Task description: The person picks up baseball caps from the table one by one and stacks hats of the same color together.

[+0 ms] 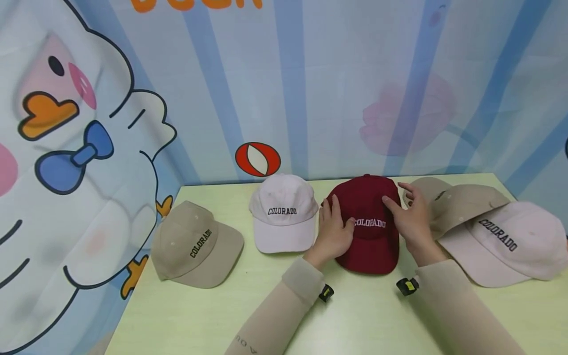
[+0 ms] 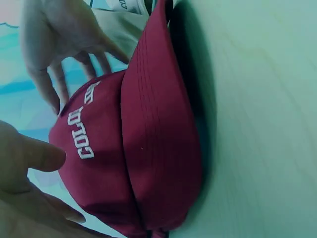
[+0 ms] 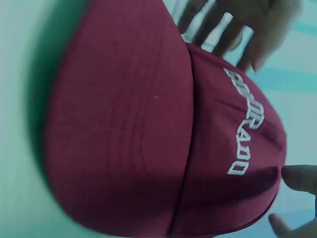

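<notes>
A dark red baseball cap point(image 1: 366, 254) with white COLORADO lettering lies on the table, brim toward me. On its left side rests my left hand point(image 1: 334, 234), fingers extended along the crown and thumb near the lettering. My right hand point(image 1: 414, 217) is at the cap's right side, its thumb on the crown and its fingers spread beside it. The left wrist view shows the cap's brim point(image 2: 158, 144) up close, with a shadow beneath it. From the right wrist, the white lettering point(image 3: 242, 134) faces the camera, and my left hand point(image 3: 242, 25) appears beyond the crown.
Left of the red cap sits a white cap point(image 1: 284, 197), with a beige cap point(image 1: 186, 241) farther left. To the right, two beige caps point(image 1: 466, 204) overlap a pinkish-white cap point(image 1: 528, 241). A cartoon-printed curtain point(image 1: 328, 98) hangs behind the pale yellow table point(image 1: 177, 320).
</notes>
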`<state>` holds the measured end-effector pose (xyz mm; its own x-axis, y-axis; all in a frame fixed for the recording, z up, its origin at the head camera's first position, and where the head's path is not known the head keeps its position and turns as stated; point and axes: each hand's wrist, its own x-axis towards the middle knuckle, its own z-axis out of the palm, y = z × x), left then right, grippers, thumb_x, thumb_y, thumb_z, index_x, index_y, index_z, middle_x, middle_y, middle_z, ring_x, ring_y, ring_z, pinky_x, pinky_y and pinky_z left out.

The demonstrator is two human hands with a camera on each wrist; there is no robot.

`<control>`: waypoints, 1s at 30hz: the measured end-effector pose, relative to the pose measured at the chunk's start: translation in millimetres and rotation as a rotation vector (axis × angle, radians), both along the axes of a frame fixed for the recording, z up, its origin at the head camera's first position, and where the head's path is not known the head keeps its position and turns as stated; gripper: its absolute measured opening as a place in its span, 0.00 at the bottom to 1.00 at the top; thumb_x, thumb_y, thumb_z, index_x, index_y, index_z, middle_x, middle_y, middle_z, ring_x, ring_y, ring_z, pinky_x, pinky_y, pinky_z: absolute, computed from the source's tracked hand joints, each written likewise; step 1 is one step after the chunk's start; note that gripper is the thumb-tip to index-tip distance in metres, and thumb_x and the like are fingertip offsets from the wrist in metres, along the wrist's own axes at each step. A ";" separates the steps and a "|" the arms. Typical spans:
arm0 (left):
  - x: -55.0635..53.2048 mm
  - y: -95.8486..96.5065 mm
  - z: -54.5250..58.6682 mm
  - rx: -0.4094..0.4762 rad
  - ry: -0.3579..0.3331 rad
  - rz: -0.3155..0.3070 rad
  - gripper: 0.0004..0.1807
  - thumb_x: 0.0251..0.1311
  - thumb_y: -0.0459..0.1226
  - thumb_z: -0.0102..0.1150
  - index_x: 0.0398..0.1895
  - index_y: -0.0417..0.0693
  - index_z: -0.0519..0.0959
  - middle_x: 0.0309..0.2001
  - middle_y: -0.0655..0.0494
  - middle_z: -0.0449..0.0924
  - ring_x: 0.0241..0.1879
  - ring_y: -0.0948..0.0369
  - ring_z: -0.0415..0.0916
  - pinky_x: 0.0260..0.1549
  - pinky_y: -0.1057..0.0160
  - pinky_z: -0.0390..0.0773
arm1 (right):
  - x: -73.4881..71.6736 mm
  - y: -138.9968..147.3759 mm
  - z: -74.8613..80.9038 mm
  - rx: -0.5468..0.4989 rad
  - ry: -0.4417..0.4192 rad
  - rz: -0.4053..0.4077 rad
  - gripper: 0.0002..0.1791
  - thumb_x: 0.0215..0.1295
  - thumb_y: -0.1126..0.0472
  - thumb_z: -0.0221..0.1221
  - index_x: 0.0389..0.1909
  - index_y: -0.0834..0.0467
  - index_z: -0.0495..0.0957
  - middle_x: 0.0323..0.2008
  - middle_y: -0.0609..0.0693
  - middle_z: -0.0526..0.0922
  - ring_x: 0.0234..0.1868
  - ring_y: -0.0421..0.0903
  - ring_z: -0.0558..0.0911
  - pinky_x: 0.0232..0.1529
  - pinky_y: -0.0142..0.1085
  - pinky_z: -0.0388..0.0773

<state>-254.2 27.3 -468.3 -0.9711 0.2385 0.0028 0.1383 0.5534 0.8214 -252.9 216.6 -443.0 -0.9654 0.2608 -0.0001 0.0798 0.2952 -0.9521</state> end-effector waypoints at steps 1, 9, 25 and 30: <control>1.6 0.9 0.6 -0.006 0.000 -0.001 0.41 0.79 0.43 0.44 0.85 0.45 0.38 0.84 0.38 0.29 0.83 0.40 0.29 0.81 0.43 0.45 | 3.3 -1.4 0.1 0.040 0.019 0.009 0.37 0.76 0.52 0.58 0.81 0.53 0.57 0.80 0.65 0.51 0.78 0.65 0.54 0.75 0.63 0.58; 3.9 5.4 0.6 -0.018 -0.021 -0.035 0.41 0.80 0.46 0.42 0.85 0.48 0.33 0.84 0.37 0.27 0.82 0.36 0.28 0.80 0.41 0.45 | 14.1 -10.6 -1.1 0.274 0.004 0.193 0.45 0.77 0.55 0.56 0.84 0.55 0.40 0.81 0.70 0.38 0.81 0.71 0.45 0.78 0.66 0.47; -1.2 8.6 -9.1 0.010 -0.044 -0.032 0.42 0.80 0.49 0.42 0.85 0.49 0.33 0.84 0.38 0.27 0.82 0.35 0.30 0.79 0.40 0.49 | 11.4 -7.6 -8.3 0.241 -0.124 0.285 0.50 0.78 0.49 0.55 0.83 0.57 0.30 0.82 0.67 0.28 0.82 0.70 0.36 0.78 0.67 0.41; -0.9 8.8 -10.3 0.020 -0.052 -0.028 0.43 0.80 0.49 0.43 0.85 0.50 0.33 0.84 0.39 0.27 0.82 0.36 0.29 0.79 0.40 0.49 | 11.7 -5.9 -9.9 0.217 -0.156 0.301 0.51 0.77 0.48 0.55 0.83 0.56 0.30 0.82 0.67 0.27 0.83 0.69 0.35 0.79 0.66 0.40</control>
